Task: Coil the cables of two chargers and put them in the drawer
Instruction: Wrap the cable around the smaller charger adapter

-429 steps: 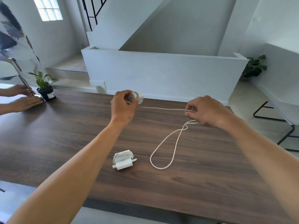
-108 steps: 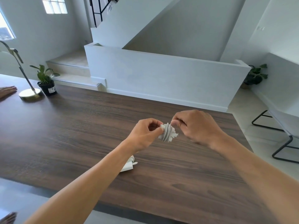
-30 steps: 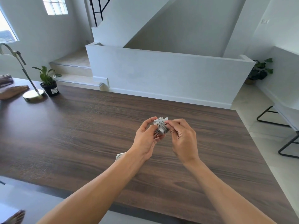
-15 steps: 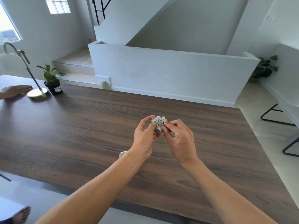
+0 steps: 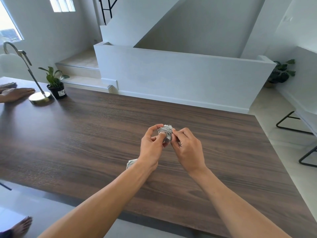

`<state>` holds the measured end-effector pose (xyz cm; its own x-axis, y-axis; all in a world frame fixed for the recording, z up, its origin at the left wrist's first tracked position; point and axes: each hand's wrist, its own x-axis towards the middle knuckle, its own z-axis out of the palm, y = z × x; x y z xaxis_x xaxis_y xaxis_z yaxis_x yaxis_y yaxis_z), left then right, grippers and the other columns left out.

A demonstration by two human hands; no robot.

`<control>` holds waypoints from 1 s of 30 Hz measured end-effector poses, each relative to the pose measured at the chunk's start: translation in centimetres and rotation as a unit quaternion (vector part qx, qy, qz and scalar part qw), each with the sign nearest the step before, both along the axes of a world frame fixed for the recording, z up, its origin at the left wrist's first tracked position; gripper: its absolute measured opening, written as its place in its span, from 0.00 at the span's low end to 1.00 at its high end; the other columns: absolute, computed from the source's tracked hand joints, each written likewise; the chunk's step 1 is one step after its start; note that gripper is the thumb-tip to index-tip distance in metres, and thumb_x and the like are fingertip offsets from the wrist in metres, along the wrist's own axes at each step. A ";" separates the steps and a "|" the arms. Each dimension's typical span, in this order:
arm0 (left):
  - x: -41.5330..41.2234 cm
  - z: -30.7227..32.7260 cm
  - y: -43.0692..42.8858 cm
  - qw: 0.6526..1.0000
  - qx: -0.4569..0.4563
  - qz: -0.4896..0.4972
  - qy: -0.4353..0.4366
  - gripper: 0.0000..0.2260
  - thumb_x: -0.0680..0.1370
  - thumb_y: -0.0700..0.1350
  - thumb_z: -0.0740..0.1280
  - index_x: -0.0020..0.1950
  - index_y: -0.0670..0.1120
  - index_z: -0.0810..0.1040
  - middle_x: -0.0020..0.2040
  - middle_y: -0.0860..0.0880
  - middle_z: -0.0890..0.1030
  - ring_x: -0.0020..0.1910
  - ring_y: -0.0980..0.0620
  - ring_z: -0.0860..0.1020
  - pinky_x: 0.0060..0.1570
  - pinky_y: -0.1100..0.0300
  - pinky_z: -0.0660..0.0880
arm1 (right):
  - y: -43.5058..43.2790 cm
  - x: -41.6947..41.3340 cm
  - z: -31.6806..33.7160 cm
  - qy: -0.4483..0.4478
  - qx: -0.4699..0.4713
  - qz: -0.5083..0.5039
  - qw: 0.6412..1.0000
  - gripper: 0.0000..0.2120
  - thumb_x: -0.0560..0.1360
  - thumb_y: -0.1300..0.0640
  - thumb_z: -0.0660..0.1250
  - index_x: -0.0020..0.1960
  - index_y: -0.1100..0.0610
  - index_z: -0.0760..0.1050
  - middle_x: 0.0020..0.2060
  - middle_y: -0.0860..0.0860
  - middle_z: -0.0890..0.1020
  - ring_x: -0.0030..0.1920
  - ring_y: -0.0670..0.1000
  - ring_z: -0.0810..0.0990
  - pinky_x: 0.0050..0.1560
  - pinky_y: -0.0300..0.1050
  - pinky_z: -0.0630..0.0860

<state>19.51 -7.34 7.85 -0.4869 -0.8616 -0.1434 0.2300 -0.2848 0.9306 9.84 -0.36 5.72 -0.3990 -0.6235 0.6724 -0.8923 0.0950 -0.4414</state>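
Above the middle of the dark wooden table [image 5: 85, 134] I hold a white charger [image 5: 166, 133] with its cable wound tightly round it. My left hand [image 5: 151, 148] grips it, thumb pressed on the coils. My right hand [image 5: 187, 148] pinches the cable on the charger's right side. A second white charger [image 5: 130, 163] with a coiled cable lies on the table, mostly hidden behind my left wrist. No drawer is in view.
At the table's far left stand a brass lamp base [image 5: 40, 98] and a small potted plant [image 5: 55, 86]. Another person's hand [image 5: 16, 93] rests flat beside the lamp. A black-legged chair [image 5: 301, 134] stands to the right of the table.
Long ago the cable lay loose on the table; now it is all wound on the charger. Over the last second my hands stayed on it with small finger shifts.
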 end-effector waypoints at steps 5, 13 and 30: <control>0.1 -0.3 -0.3 1.000 -0.004 0.007 0.000 0.11 0.77 0.34 0.65 0.56 0.46 0.78 0.32 0.47 0.82 0.33 0.52 0.77 0.43 0.56 0.78 | -0.5 0.2 -0.5 0.064 -0.008 -0.022 0.998 0.12 0.77 0.56 0.64 0.52 0.62 0.81 0.39 0.50 0.80 0.34 0.49 0.79 0.29 0.44 0.76; 0.2 -0.9 -0.9 1.000 0.019 -0.016 0.007 0.11 0.76 0.34 0.66 0.55 0.46 0.78 0.39 0.42 0.84 0.39 0.47 0.78 0.47 0.51 0.77 | -0.9 -0.2 -1.0 0.049 -0.010 -0.013 0.999 0.12 0.77 0.57 0.63 0.53 0.62 0.81 0.40 0.50 0.79 0.35 0.49 0.78 0.28 0.43 0.76; -0.1 -1.6 -0.6 0.998 0.017 -0.034 0.057 0.09 0.77 0.33 0.66 0.53 0.44 0.78 0.49 0.42 0.84 0.48 0.46 0.81 0.55 0.44 0.77 | -0.7 -0.3 -0.6 -0.048 -0.012 -0.030 0.998 0.07 0.77 0.63 0.64 0.50 0.60 0.80 0.45 0.49 0.80 0.41 0.48 0.79 0.38 0.42 0.77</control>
<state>19.38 -7.91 6.21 -0.5594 -0.8212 -0.1129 0.3122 -0.3349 0.8890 9.53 -1.02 5.07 -0.4980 -0.5808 0.6439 -0.8392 0.1357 -0.5266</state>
